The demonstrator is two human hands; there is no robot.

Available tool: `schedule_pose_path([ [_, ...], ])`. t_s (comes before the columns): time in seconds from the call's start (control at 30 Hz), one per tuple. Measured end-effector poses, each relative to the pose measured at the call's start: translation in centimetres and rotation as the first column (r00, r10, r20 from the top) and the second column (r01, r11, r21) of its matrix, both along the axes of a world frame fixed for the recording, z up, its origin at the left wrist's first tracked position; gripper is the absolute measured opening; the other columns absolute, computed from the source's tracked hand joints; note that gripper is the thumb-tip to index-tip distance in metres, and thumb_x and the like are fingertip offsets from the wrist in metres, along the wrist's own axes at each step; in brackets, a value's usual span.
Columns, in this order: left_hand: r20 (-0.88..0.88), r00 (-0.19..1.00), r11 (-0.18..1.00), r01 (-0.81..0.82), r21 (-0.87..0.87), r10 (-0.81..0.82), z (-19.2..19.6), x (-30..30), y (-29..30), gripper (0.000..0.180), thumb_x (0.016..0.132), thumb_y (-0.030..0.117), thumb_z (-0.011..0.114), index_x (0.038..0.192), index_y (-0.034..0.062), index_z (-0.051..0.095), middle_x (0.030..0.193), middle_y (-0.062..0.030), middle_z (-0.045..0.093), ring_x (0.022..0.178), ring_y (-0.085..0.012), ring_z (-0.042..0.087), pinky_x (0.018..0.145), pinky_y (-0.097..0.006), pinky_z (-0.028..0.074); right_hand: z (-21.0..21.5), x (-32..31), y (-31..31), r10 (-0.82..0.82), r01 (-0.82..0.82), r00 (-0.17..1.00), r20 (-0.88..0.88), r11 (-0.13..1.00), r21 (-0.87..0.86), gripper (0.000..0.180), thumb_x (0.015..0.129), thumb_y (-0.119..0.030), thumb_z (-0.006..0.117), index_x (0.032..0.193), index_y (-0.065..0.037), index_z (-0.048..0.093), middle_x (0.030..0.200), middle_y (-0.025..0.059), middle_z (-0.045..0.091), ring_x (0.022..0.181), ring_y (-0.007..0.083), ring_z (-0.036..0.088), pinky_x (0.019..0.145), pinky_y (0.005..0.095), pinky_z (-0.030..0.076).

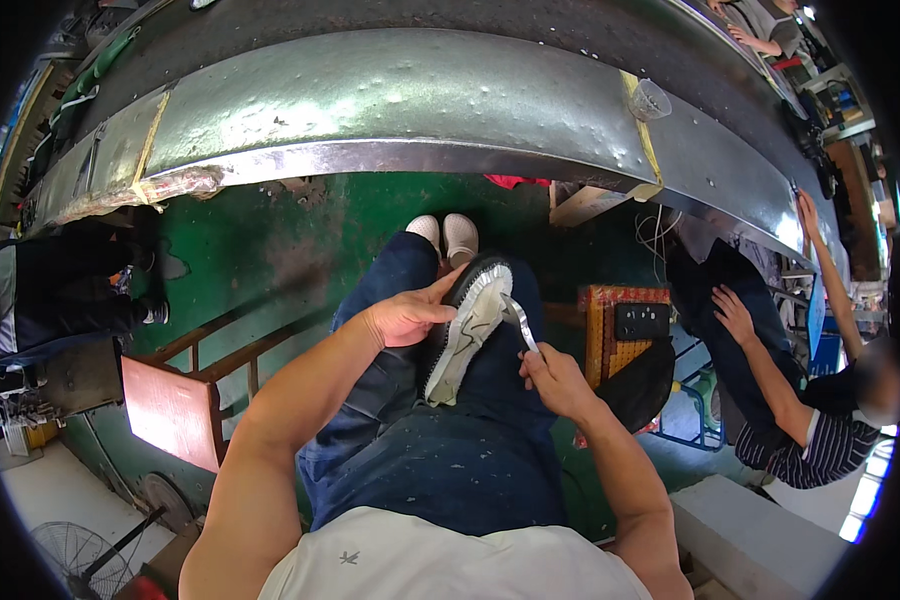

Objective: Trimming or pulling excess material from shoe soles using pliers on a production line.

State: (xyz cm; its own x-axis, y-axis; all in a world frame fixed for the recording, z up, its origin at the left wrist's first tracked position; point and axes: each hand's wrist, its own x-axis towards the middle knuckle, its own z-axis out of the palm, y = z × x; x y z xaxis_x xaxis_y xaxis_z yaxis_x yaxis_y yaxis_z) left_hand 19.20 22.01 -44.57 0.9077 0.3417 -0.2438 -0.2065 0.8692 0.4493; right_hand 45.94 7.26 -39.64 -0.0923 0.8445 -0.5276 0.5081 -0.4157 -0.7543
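Observation:
An unfinished-looking shoe (467,335) stands tilted over my lap, its toe away from me. Its face is pale grey with a white pleated band and a dark rim around the toe. My left hand (410,318) grips its left side, thumb in front and the other fingers partly hidden behind it. In my right hand (557,380) is a curved silver metal hand tool (519,322), held by its lower end. The tool's upper tip lies at the shoe's right edge; whether it touches cannot be made out.
A metal-topped bench (400,100) runs across in front, with a clear plastic cup (650,100) on it. A wooden stool (175,412) stands left, a woven seat (620,352) with a dark case right. Co-workers sit on both sides. A fan (75,560) is at lower left.

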Motion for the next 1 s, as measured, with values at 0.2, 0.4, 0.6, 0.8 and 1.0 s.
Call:
schedule_pose_path([
  [0.2,-0.057,0.995,0.969,0.096,0.228,-0.085,0.2,0.2,0.3,0.111,0.085,0.005,0.074,0.166,0.0155,-0.001,0.169,-0.0026,0.018,0.155,-0.0175,0.016,0.124,-0.036,0.017,-0.7,-0.6,-1.0,-0.075,0.075,0.997,-0.031,0.997,0.012,0.042,0.107,-0.038,0.048,0.099,0.001,0.060,0.079,0.0103,0.066,0.071,0.0202,0.066,0.070,0.0349,0.053],
  [0.4,-0.181,0.983,0.938,0.065,0.339,-0.003,-1.5,0.8,-0.9,0.093,0.090,0.007,0.071,0.163,0.0073,0.014,0.158,-0.0116,0.037,0.146,-0.0200,0.032,0.122,-0.037,0.024,0.7,-0.9,-0.1,-0.026,0.026,0.999,-0.029,1.000,0.001,0.042,0.108,-0.036,0.047,0.109,0.003,0.062,0.083,0.0085,0.066,0.073,0.0172,0.065,0.071,0.0326,0.051],
  [0.6,-0.385,0.920,0.790,0.178,0.587,0.079,-0.6,1.2,-2.1,0.095,0.091,0.006,0.071,0.163,0.0045,0.009,0.156,-0.0080,0.036,0.142,-0.0184,0.035,0.119,-0.035,0.028,1.6,-3.6,0.6,0.030,-0.049,0.998,0.052,0.904,0.425,0.043,0.107,-0.038,0.049,0.113,0.003,0.060,0.084,0.0139,0.065,0.074,0.0279,0.067,0.073,0.0381,0.053],
  [0.8,-0.356,0.934,0.851,0.157,0.501,0.037,-0.8,0.6,-1.9,0.108,0.083,-0.006,0.075,0.164,0.0110,0.006,0.154,-0.0073,0.038,0.141,-0.0190,0.038,0.119,-0.033,0.030,3.1,-2.9,0.8,0.184,-0.193,0.974,0.136,0.979,0.059,0.037,0.102,-0.030,0.057,0.120,0.001,0.058,0.101,0.0250,0.066,0.097,0.0447,0.065,0.085,0.0490,0.051],
  [1.0,-0.340,0.937,0.801,0.141,0.581,0.082,-1.6,0.5,-1.7,0.106,0.079,-0.001,0.080,0.162,0.0065,0.013,0.150,-0.0128,0.045,0.141,-0.0232,0.041,0.118,-0.037,0.033,2.6,-1.3,0.6,0.339,-0.448,0.828,0.447,0.878,0.165,0.046,0.093,-0.019,0.065,0.132,0.004,0.054,0.100,0.0228,0.065,0.092,0.0418,0.065,0.083,0.0480,0.053],
])
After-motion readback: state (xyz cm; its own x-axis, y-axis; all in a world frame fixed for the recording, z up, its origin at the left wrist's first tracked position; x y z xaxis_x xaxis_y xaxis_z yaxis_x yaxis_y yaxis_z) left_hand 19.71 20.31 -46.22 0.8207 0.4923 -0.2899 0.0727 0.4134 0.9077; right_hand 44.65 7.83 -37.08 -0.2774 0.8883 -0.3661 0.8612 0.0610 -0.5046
